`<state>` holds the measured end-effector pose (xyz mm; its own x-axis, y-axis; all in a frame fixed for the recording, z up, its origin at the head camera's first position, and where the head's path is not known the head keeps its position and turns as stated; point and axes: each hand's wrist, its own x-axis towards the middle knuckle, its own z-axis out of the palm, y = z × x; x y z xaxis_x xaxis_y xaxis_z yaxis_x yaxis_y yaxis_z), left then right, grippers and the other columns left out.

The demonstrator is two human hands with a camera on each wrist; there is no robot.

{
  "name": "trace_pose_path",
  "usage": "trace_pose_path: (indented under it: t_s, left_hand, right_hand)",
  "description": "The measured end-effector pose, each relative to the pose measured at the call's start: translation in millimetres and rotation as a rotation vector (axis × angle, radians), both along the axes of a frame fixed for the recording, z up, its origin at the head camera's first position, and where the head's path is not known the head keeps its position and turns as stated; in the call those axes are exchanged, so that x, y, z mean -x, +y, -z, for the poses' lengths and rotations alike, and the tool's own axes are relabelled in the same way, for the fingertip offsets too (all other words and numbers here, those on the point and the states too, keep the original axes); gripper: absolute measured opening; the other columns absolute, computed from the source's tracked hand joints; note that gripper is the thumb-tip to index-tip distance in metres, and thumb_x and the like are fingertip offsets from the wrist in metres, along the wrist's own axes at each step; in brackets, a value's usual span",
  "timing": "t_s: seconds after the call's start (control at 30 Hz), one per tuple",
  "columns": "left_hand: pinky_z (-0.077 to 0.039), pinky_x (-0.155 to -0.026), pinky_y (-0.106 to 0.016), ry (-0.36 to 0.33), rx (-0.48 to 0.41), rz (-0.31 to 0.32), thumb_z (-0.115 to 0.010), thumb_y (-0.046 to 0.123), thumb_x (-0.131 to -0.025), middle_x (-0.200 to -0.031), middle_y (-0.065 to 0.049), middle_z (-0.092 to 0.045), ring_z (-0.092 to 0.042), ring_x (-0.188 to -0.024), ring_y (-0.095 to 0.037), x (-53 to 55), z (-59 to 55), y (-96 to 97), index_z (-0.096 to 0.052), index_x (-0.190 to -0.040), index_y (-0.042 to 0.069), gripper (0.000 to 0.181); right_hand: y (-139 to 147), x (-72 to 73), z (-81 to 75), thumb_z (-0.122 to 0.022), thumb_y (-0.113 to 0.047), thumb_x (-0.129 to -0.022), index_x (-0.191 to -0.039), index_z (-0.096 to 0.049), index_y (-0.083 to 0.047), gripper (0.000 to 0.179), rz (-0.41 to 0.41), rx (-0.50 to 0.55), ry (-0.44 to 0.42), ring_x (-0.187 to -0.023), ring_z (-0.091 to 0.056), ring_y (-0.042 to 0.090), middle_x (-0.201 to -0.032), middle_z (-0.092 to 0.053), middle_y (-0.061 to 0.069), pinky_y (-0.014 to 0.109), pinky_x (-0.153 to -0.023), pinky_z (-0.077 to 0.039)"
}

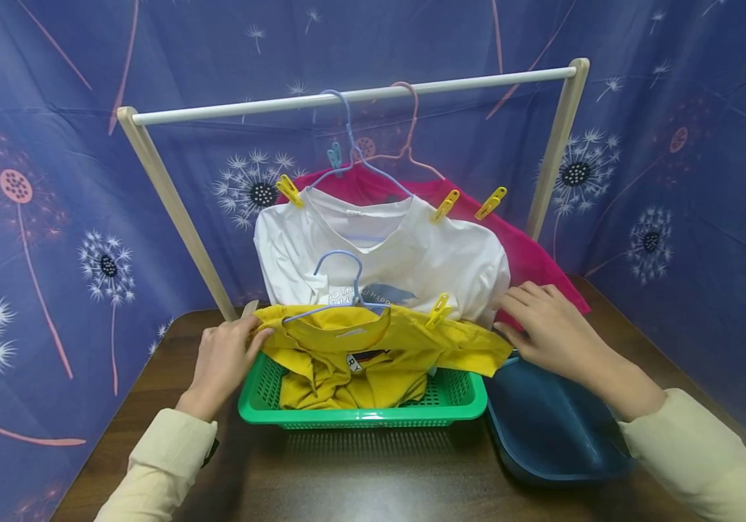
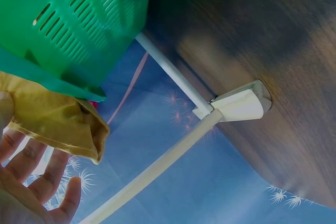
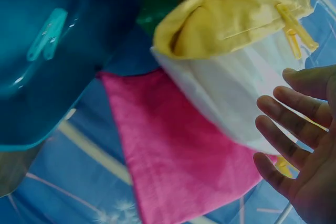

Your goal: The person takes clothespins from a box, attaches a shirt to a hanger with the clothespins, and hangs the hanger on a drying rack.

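Note:
A yellow T-shirt with a blue hanger in its neck lies over the green basket. One yellow clothespin is clipped at its right shoulder. My left hand pinches the shirt's left sleeve; in the left wrist view the thumb lies over the yellow cloth, with the fingers on its other side. Beside the right sleeve, my right hand has its fingers extended. In the right wrist view this hand is apart from the yellow sleeve and holds nothing.
Behind, a white shirt and a pink garment hang from a rack with a white rail, with several clothespins. A dark blue basin stands right of the basket; a teal clothespin lies inside. The table is brown.

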<state>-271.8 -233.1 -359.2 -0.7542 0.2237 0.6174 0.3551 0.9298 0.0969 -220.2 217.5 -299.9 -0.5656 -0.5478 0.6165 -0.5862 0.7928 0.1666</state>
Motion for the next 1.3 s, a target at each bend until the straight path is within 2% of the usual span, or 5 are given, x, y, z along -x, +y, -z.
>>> trace_pose_path:
  t_s: [0.2,0.43,0.83,1.03,1.3]
  left_hand:
    - [-0.037,-0.059,-0.043,-0.008,-0.003,0.004,-0.063,0.031,-0.085,-0.053,0.004,-0.045,-0.043,-0.049,-0.015,0.3,0.1,-0.6,-0.052,-0.072,0.016,0.023]
    - [-0.039,-0.062,-0.048,0.01,-0.012,0.014,-0.063,0.028,-0.085,-0.064,-0.001,-0.06,-0.053,-0.055,-0.021,0.4,0.7,-1.4,-0.06,-0.083,0.013,0.016]
    - [-0.04,-0.065,-0.049,0.007,-0.012,0.01,-0.064,0.029,-0.084,-0.062,-0.001,-0.059,-0.054,-0.056,-0.022,0.5,-0.8,-0.9,-0.06,-0.079,0.014,0.017]
    - [-0.039,-0.065,-0.047,0.012,-0.009,0.006,-0.064,0.031,-0.084,-0.057,0.002,-0.053,-0.052,-0.054,-0.02,0.2,-2.4,0.4,-0.057,-0.074,0.015,0.019]
    - [-0.039,-0.065,-0.045,0.02,-0.007,0.003,-0.065,0.032,-0.083,-0.055,0.004,-0.051,-0.05,-0.053,-0.019,0.1,-3.4,1.1,-0.056,-0.072,0.016,0.021]
  right_hand:
    - [17.4,-5.4,10.2,-0.077,-0.014,-0.064,-0.087,-0.066,-0.011,0.026,0.047,-0.014,-0.039,-0.078,-0.055,0.021,-0.082,-0.066,0.002,0.039,-0.066,-0.043]
    - [33.9,-5.7,24.7,-0.077,-0.017,-0.066,-0.083,-0.065,-0.013,0.021,0.085,-0.067,-0.103,-0.074,-0.055,0.018,-0.078,-0.064,-0.001,0.034,-0.061,-0.041]
    - [43.0,7.5,51.5,-0.077,-0.018,-0.069,-0.084,-0.062,-0.012,0.021,0.175,-0.151,-0.294,-0.078,-0.055,0.022,-0.08,-0.063,0.001,0.046,-0.07,-0.046]
    - [45.5,16.7,60.6,-0.078,-0.017,-0.066,-0.085,-0.06,-0.01,0.027,0.201,-0.189,-0.332,-0.077,-0.055,0.024,-0.079,-0.062,0.003,0.047,-0.069,-0.047]
    - [44.9,28.3,73.0,-0.079,-0.016,-0.064,-0.099,-0.062,-0.003,0.041,0.235,-0.217,-0.388,-0.084,-0.057,0.031,-0.091,-0.065,0.011,0.053,-0.074,-0.046]
